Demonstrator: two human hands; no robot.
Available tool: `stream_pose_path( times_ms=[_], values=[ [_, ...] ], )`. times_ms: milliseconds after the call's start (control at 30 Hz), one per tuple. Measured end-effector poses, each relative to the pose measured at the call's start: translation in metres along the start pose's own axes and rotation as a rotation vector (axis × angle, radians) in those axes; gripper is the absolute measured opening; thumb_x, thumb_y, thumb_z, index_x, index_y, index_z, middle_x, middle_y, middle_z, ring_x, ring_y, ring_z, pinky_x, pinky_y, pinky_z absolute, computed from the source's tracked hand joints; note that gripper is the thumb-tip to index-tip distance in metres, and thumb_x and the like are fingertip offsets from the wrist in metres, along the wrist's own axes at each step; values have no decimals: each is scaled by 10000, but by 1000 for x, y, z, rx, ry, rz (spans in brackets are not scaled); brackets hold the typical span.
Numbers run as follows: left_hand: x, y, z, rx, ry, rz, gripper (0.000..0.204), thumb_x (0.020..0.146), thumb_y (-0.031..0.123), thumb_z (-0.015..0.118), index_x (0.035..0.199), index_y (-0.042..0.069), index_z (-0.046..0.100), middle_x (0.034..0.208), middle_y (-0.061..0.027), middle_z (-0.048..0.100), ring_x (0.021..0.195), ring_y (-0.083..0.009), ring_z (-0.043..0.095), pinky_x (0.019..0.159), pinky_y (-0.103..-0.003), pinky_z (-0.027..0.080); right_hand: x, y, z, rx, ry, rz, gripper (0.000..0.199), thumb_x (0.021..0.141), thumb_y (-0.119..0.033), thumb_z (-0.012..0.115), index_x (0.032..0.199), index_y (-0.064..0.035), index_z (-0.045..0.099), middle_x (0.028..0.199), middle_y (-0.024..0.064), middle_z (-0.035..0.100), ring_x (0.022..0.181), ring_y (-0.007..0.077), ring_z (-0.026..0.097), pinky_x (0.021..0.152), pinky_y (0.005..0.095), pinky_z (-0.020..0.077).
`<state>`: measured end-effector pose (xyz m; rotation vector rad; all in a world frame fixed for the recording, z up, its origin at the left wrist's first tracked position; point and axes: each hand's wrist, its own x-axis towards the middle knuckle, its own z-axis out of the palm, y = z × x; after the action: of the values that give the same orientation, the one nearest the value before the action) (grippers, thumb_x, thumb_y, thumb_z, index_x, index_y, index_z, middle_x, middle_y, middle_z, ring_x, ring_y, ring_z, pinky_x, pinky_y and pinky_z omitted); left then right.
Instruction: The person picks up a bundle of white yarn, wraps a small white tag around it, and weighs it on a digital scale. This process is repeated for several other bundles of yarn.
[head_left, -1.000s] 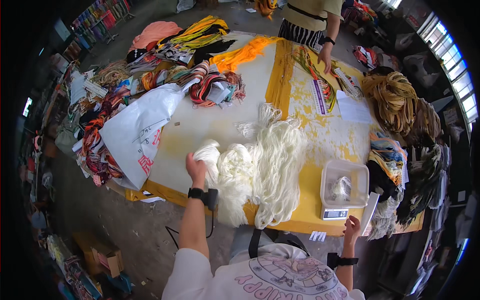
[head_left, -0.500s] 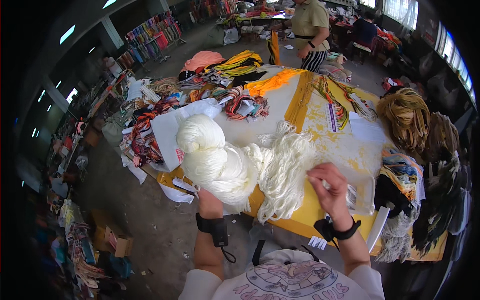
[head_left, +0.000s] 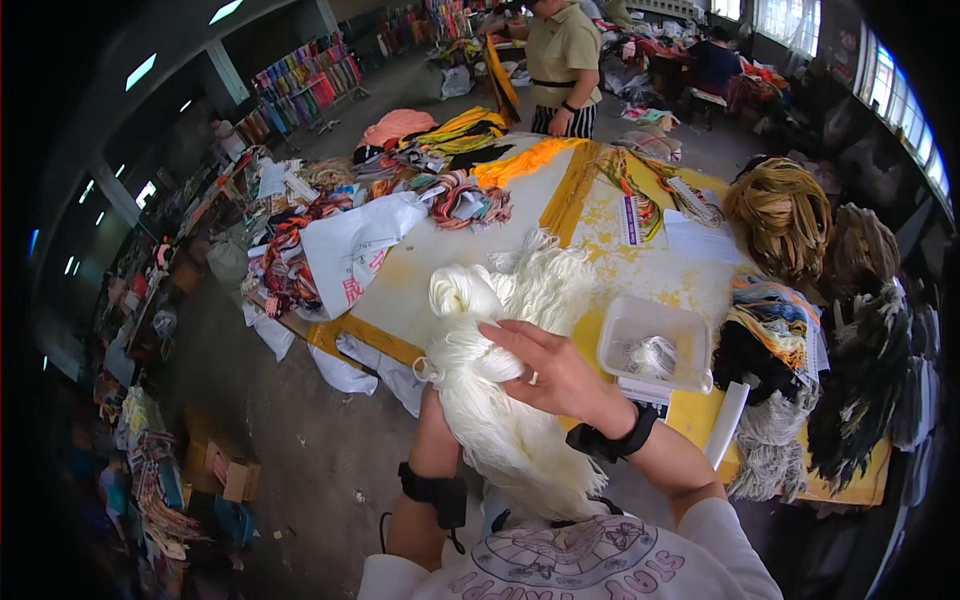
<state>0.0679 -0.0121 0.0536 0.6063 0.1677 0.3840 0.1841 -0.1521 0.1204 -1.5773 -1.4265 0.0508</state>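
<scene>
A thick hank of white yarn is held up over the near table edge, its top looped into a round bun and its loose end hanging toward my shirt. My left hand grips it from the left; the yarn covers the fingers. From the right, my right hand lies across the hank, fingers on top and thumb lower down, pressing into the strands. Behind it, a second bunch of wavy white yarn rests on the table.
A clear plastic box with a small bundle of thread stands right of my hands. Colored skeins and a white bag lie at the left; brown hanks and dark ones at the right. A person stands across the table.
My right hand has moved left from beside the yarn onto the hank. The hank has come nearer to me, its tail now hanging down. The view has shifted, and the box shows fully.
</scene>
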Motion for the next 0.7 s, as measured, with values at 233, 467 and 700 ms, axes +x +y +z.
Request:
stream_pose_path(
  times_ms=[233, 467, 700],
  values=[
    [-38, 46, 64, 1772, -230, 569, 643, 584, 87, 712, 1141, 12, 399, 1075, -124, 476, 1016, -238, 460, 845, -337, 376, -19, -29, -1, 25, -155, 61, 566, 603, -8, 607, 1144, -108, 473, 1075, 146, 513, 799, 286, 582, 639, 324, 505],
    [-64, 87, 2, 1442, -250, 118, 553, 539, 241, 789, 949, -4, 511, 887, -104, 549, 823, -202, 532, 728, -303, 421, -5, -38, 20, 552, -582, 49, 626, 662, 44, 560, 1236, -119, 374, 1168, 106, 440, 859, 263, 564, 691, 305, 460],
    [-78, 117, -39, 921, -10, 180, 379, 675, 211, 705, 923, -19, 534, 821, -32, 563, 777, -90, 489, 686, -241, 412, 10, -51, 98, 40, -36, -45, 434, 552, 22, 630, 966, -82, 549, 842, 91, 551, 745, 270, 566, 622, 314, 470]
  ],
)
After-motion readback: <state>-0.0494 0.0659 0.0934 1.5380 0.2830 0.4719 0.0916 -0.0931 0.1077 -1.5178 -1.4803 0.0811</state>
